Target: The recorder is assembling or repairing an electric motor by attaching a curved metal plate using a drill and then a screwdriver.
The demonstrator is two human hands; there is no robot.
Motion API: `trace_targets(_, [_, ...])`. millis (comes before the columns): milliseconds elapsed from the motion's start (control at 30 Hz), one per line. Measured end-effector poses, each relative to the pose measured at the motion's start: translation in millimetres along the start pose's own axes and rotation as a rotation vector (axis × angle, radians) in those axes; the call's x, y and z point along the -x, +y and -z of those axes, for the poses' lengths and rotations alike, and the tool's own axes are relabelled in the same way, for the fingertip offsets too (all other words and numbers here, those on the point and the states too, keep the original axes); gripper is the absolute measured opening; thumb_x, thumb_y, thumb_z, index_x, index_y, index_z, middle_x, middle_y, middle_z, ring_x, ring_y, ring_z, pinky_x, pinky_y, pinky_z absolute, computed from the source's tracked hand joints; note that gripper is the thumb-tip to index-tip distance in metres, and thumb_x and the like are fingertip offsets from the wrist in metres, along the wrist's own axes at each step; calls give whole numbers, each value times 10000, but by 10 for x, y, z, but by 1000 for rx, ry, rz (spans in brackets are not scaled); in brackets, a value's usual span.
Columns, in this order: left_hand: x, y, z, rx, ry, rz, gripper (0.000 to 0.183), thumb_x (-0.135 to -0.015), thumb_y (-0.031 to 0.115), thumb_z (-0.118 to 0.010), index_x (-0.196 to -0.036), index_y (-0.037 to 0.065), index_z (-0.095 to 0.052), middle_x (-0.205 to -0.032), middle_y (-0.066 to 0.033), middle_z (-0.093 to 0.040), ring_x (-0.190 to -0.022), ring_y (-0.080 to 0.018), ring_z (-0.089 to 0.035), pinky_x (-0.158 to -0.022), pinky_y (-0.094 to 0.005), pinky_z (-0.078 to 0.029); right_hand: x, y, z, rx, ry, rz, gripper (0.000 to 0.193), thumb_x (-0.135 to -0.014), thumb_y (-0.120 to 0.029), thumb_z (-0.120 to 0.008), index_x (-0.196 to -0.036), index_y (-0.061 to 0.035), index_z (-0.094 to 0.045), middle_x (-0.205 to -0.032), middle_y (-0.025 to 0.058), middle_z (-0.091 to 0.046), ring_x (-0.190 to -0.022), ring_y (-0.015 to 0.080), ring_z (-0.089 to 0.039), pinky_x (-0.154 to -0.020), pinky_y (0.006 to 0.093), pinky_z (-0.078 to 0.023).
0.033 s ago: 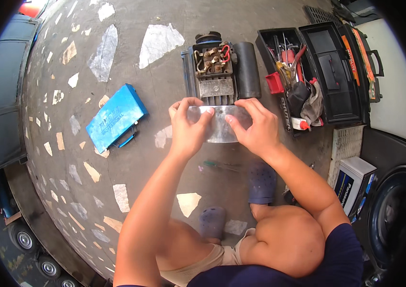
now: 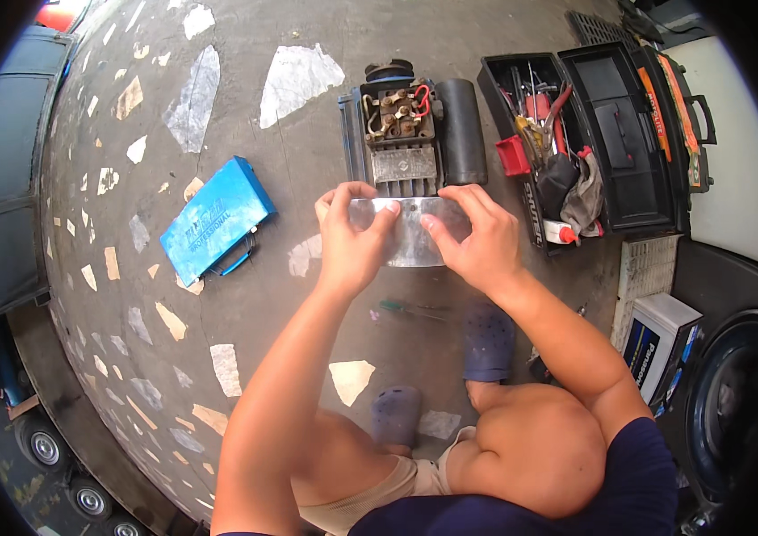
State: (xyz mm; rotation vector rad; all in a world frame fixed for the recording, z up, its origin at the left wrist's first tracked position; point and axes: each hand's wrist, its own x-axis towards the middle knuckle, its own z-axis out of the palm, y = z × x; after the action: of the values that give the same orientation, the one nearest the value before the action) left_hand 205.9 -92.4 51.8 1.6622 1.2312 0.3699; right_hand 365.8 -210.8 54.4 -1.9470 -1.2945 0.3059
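Observation:
A bent sheet-metal cover (image 2: 413, 247), shiny grey with a small hole near its far edge, is held between my two hands. My left hand (image 2: 350, 237) grips its left end, thumb on top and fingers curled around the edge. On the right end, my right hand (image 2: 483, 234) has the same pinch. Just beyond stands an electric motor (image 2: 404, 164) with a finned grey casing. Its terminal box (image 2: 399, 116) lies uncovered, showing brass studs and a red wire. A black cylinder (image 2: 460, 134) runs along the motor's right side.
A blue case (image 2: 218, 221) lies on the patchy concrete floor at left. An open black toolbox (image 2: 508, 76) with pliers and screwdrivers stands at right. Between my arms lies a green-handled screwdriver (image 2: 397, 307). A boxed battery-like block (image 2: 662, 344) sits at far right.

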Motion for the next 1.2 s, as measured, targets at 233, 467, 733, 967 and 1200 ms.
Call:
trace_targets(233, [-65, -249, -69, 110, 51, 56, 569, -837, 241, -861, -1205, 56, -468, -1217, -129, -506, -858, -158, -616, -686, -307, -530, 40, 43, -29, 55, 41, 47, 360, -846, -289, -805, -1098, -56, -695, -1032, 113, -721, -894, 330, -720, -756, 395, -575])
trace_targets(467, [43, -224, -98, 79, 132, 141, 708, -849, 306, -855, -1326, -9, -438, -1195, -142, -534, -916, -173, -618, -753, -305, -536, 55, -14, 1, -129, 94, -87, 353, -846, -296, -812, -1088, -61, -708, -1029, 104, -714, -870, 315, -714, -737, 375, -568])
trace_targets(733, [635, 134, -85, 218, -53, 344, 591, -892, 280, -823, -1274, -30, -497, -939, -70, -653, -782, -113, -607, -649, -271, -505, 386, 85, 379, 81, -99, 36, 358, -803, -263, -832, -1104, -98, -732, -1005, 64, -701, -1031, 299, -616, -923, 411, -471])
trace_targets(967, [1117, -370, -483, 59, -156, -10, 314, -924, 247, -777, -1030, 27, -579, -916, -93, -669, -802, -220, -625, -756, -366, -495, 976, 645, 295, -195, -458, -21, 279, -850, -241, -766, -1100, -120, -732, -1057, 48, -673, -1062, 265, -603, -984, 430, -393])
trace_targets(1200, [1235, -534, -793, -306, -379, -720, 214, -849, 96, -785, -952, 82, -599, -970, -49, -701, -900, -268, -657, -762, -377, -474, 1527, 989, 243, -38, -178, 75, 271, -833, -85, -704, -1104, -84, -692, -1145, 89, -636, -1131, 317, -590, -991, 447, -452])
